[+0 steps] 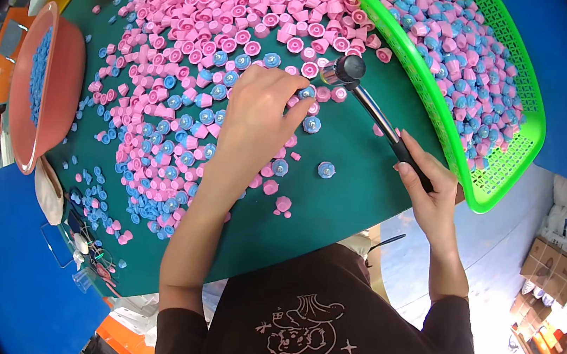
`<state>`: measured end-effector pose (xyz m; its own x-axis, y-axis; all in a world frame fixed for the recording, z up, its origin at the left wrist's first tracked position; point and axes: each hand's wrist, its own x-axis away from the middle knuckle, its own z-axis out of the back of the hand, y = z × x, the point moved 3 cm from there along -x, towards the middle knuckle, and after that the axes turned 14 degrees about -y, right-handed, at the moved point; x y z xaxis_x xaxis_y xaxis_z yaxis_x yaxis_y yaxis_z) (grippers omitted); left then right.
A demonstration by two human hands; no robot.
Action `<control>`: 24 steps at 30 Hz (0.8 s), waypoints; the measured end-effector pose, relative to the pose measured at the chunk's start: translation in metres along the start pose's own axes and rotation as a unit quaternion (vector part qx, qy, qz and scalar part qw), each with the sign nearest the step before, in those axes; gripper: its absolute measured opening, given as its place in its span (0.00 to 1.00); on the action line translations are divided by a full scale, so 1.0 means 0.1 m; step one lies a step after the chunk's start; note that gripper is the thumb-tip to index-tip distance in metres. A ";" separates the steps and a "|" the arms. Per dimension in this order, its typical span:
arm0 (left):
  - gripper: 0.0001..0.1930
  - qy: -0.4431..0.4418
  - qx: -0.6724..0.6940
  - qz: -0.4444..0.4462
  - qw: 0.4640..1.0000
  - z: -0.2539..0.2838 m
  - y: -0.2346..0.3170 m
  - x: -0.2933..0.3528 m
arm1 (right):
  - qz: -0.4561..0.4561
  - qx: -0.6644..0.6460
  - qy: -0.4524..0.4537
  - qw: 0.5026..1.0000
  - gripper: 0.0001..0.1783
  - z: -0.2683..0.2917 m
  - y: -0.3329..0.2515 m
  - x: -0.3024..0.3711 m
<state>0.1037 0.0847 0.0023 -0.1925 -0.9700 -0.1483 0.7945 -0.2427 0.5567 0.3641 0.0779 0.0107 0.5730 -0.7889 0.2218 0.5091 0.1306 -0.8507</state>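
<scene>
Gripping the hammer (pixel 376 114) handle, right hand (pixel 430 195) fingers clenched, head aimed up-left; left hand (pixel 259 114) pinches a cap (pixel 306 93).

This is a small factory workshop for hand assembly. A green work table (pixel 337 205) fills the centre of the frame, covered with hundreds of pink plastic caps (pixel 248 3) and blue inserts (pixel 152 207). A green mesh basket (pixel 502 183) at the upper right holds finished pieces, a red basin (pixel 62 79) stands at the left, and cardboard boxes (pixel 545 266) are stacked at the lower right.
</scene>
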 end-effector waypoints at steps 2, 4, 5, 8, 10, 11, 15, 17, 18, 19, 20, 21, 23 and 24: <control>0.11 -0.010 0.002 0.010 1.000 -0.04 -0.02 -0.01 | -0.005 0.003 -0.002 1.000 0.22 0.01 0.01 -0.01; 0.10 0.004 0.000 -0.005 1.000 -0.05 -0.03 -0.03 | -0.007 0.007 -0.003 1.000 0.22 0.00 0.00 -0.01; 0.10 0.004 -0.001 -0.005 1.000 -0.04 -0.02 -0.03 | -0.004 0.007 -0.007 1.000 0.22 0.00 -0.01 0.00; 0.11 -0.010 -0.006 0.010 1.000 -0.02 -0.02 -0.04 | -0.003 0.021 -0.016 1.000 0.23 -0.01 -0.08 -0.02; 0.13 -0.015 0.000 0.015 1.000 0.00 -0.02 -0.03 | -0.005 0.035 -0.022 0.999 0.23 -0.03 -0.12 -0.03; 0.13 -0.014 0.001 0.016 1.000 0.05 -0.02 -0.02 | 0.022 0.062 -0.004 0.998 0.23 -0.03 -0.15 -0.03; 0.16 0.038 0.014 0.091 0.995 0.48 -0.16 0.26 | 0.145 0.124 0.061 0.980 0.24 -0.10 -0.30 -0.02; 0.14 0.074 0.021 0.160 0.984 0.82 -0.23 0.53 | 0.106 0.141 0.009 0.984 0.24 -0.12 -0.32 -0.09; 0.13 0.091 0.020 0.193 0.977 0.99 -0.31 0.69 | 0.066 0.160 -0.039 0.984 0.24 -0.14 -0.32 -0.14; 0.12 0.129 0.010 0.236 0.963 1.17 -0.38 0.90 | 0.026 0.151 -0.059 0.986 0.24 -0.13 -0.34 -0.15; 0.11 0.166 -0.007 0.283 0.945 1.36 -0.45 1.16 | 0.056 0.145 -0.032 0.987 0.23 -0.15 -0.30 -0.14; 0.10 0.200 0.008 0.323 0.925 1.50 -0.58 1.40 | 0.085 0.135 -0.006 0.987 0.23 -0.16 -0.23 -0.12; 0.10 0.272 0.039 0.334 0.902 1.72 -0.97 1.91 | 0.026 0.077 0.039 0.996 0.23 -0.08 0.03 -0.01; 0.10 0.295 0.051 0.336 0.893 1.76 -1.10 2.07 | 0.015 0.021 0.071 0.997 0.22 -0.06 0.07 0.00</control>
<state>-0.1251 -0.0908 0.0539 0.6680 -0.7307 -0.1408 0.5543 0.3624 0.7493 0.3643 0.0750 0.0022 0.4929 -0.8611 0.1248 0.5213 0.1774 -0.8348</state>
